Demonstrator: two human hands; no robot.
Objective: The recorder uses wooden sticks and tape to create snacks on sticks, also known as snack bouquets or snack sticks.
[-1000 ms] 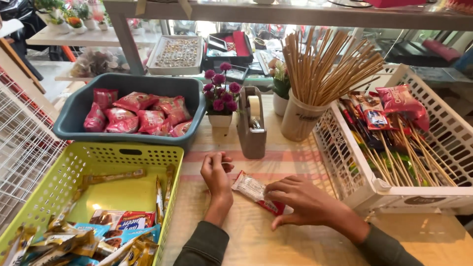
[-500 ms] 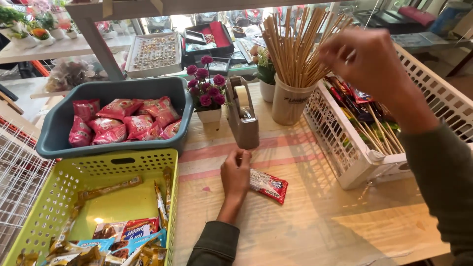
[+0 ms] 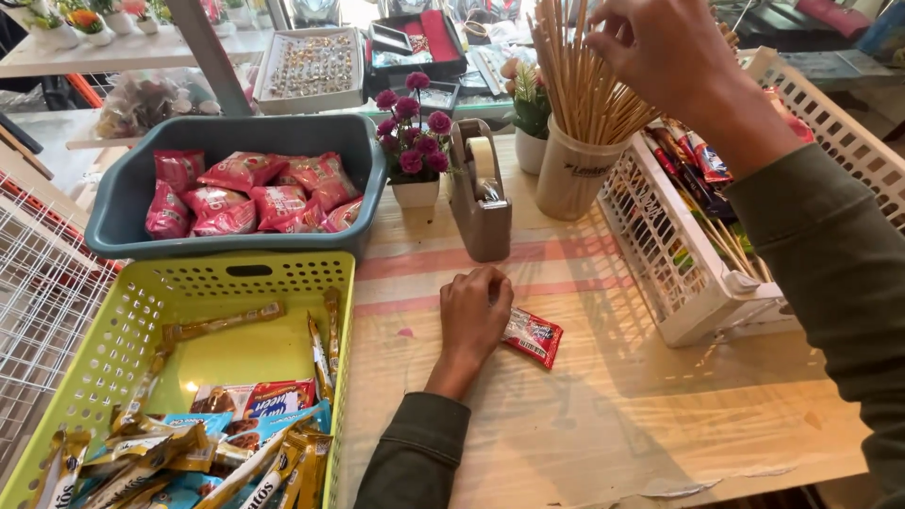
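My left hand (image 3: 474, 316) rests on the wooden table (image 3: 584, 415), fingers curled over one end of a small red snack packet (image 3: 534, 336) lying flat there. My right hand (image 3: 650, 42) is raised at the top of a bundle of thin wooden sticks (image 3: 575, 80) that stand in a white cup (image 3: 575, 179); its fingers pinch among the stick tops. Whether a single stick is gripped cannot be made out.
A brown tape dispenser (image 3: 481, 193) and a small pot of pink flowers (image 3: 413, 151) stand behind my left hand. A grey tub (image 3: 132, 203) holds red packets, a yellow-green basket (image 3: 113, 330) holds snack bars, and a white basket (image 3: 679, 273) at right holds stick-mounted snacks.
My right hand left the red packet, rose to the right and now sits at the stick tops. My left hand stayed on the packet. The camera moved closer.
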